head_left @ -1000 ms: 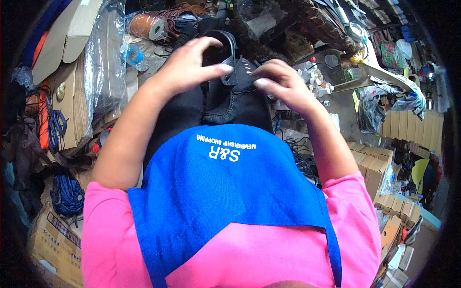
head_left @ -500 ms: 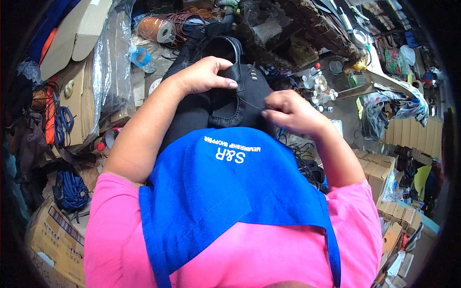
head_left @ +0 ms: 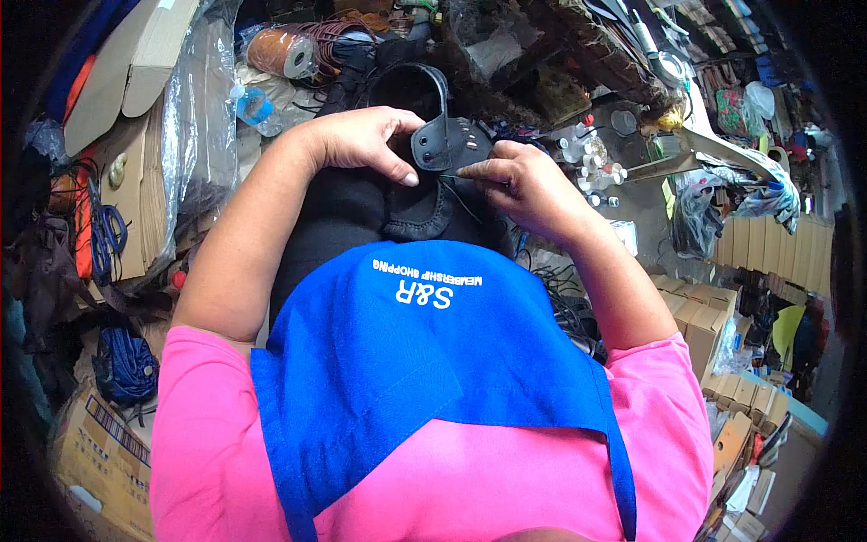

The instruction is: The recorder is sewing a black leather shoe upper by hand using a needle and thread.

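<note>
A black shoe (head_left: 420, 212) with a stitched, gathered edge lies across my black-trousered lap. Its ankle part stands up as a curved band, ending in a flap (head_left: 432, 146) with two round eyelets. My left hand (head_left: 366, 144) curves around the shoe's left side, thumb low by the flap and fingers at its upper edge. Several short light stitches or pins (head_left: 470, 137) show on the dark piece right of the flap. My right hand (head_left: 515, 181) is closed, its forefinger and thumb tips at the flap's lower right corner. Whatever they pinch is too small to make out.
A blue apron (head_left: 361, 343) covers my front. Cardboard (head_left: 135, 199) and plastic sheeting stand at left, with blue-handled scissors (head_left: 110, 230) beside them. Farther off are an orange thread spool (head_left: 284, 52) and a clear bottle (head_left: 257, 108). Small bottles (head_left: 587, 149) and stacked boxes (head_left: 695, 316) stand at right.
My right hand has moved left, from pulling a thin dark thread away from the shoe to touching the flap. The flap has turned, showing its eyelets, and my left thumb has shifted off it.
</note>
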`<state>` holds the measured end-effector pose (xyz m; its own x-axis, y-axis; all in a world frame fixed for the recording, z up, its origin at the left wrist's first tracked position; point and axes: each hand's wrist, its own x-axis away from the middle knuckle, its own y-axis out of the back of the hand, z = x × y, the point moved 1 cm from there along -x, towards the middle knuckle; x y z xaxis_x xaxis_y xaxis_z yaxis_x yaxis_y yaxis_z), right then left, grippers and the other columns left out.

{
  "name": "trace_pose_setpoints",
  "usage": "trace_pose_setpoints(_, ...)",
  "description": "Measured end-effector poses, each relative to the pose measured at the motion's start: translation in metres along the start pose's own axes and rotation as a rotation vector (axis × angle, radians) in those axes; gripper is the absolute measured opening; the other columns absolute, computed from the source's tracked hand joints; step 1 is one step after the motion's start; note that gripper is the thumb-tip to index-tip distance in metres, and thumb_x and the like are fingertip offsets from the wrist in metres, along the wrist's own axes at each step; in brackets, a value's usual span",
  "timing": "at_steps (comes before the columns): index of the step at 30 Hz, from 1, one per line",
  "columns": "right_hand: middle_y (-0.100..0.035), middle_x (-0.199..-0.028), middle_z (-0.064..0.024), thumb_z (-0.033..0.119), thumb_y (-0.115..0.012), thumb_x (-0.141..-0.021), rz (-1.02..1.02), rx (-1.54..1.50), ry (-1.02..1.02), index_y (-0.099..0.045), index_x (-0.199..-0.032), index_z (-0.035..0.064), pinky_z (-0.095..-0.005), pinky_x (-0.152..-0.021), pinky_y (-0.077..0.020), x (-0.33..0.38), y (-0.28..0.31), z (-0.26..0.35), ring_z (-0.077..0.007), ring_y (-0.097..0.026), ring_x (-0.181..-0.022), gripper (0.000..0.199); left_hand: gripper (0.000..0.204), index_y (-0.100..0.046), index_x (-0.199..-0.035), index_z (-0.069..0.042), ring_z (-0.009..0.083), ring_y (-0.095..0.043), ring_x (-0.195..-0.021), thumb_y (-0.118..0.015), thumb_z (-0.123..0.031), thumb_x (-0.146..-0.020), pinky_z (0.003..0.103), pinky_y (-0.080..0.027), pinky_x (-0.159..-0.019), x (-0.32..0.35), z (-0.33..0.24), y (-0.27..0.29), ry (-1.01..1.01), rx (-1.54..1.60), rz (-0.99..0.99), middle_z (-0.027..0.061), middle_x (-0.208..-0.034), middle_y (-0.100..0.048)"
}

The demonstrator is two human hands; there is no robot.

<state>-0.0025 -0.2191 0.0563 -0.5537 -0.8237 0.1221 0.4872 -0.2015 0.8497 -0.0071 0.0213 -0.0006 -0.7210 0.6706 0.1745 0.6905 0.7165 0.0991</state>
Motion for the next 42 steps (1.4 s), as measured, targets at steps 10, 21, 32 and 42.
trace_pose_setpoints(10,-0.061,-0.078,-0.0138,0.008,-0.064,-0.068,-0.002,0.154,0.016,-0.071,-0.092,0.0079,-0.0417,-0.071,-0.0518,-0.008,0.009,0.013,-0.032,-0.062,-0.076,0.025,0.026,-0.067,-0.093,0.0,0.0126,-0.058,-0.088,-0.071,-0.012,-0.07,0.027,-0.043,-0.084,-0.01,0.001,-0.008,0.052,-0.105,-0.126,0.0043,-0.089,-0.065)
trace_pose_setpoints(21,-0.06,-0.075,-0.0119,0.009,-0.062,-0.067,0.009,0.221,0.048,-0.071,-0.089,0.0109,-0.0433,-0.071,-0.0506,-0.014,0.015,0.01,-0.0314,-0.061,-0.076,0.024,0.026,-0.068,-0.093,-0.001,0.0142,-0.058,-0.086,-0.072,-0.014,-0.071,0.029,-0.044,-0.082,-0.021,0.002,-0.009,0.026,-0.156,-0.11,0.0049,-0.086,-0.064)
trace_pose_setpoints(32,-0.059,-0.088,-0.0108,0.006,-0.071,-0.072,0.186,-0.344,-0.108,-0.072,-0.1,0.0143,-0.0325,-0.08,-0.0478,-0.02,0.003,-0.038,-0.0237,-0.059,-0.088,0.03,0.029,-0.068,-0.093,-0.002,0.0158,-0.058,-0.087,-0.074,-0.012,-0.068,0.03,-0.043,-0.083,-0.019,0.001,-0.008,-0.029,-0.152,-0.093,0.0062,-0.086,-0.064)
trace_pose_setpoints(42,-0.058,-0.08,-0.0109,0.004,-0.071,-0.069,-0.008,0.001,0.014,-0.07,-0.093,0.0092,-0.035,-0.077,-0.0483,-0.013,0.009,-0.003,-0.0272,-0.06,-0.084,0.025,0.028,-0.068,-0.095,-0.003,0.0168,-0.059,-0.088,-0.073,-0.01,-0.067,0.03,-0.044,-0.085,-0.019,0.002,-0.012,-0.025,-0.177,-0.161,0.0069,-0.09,-0.065)
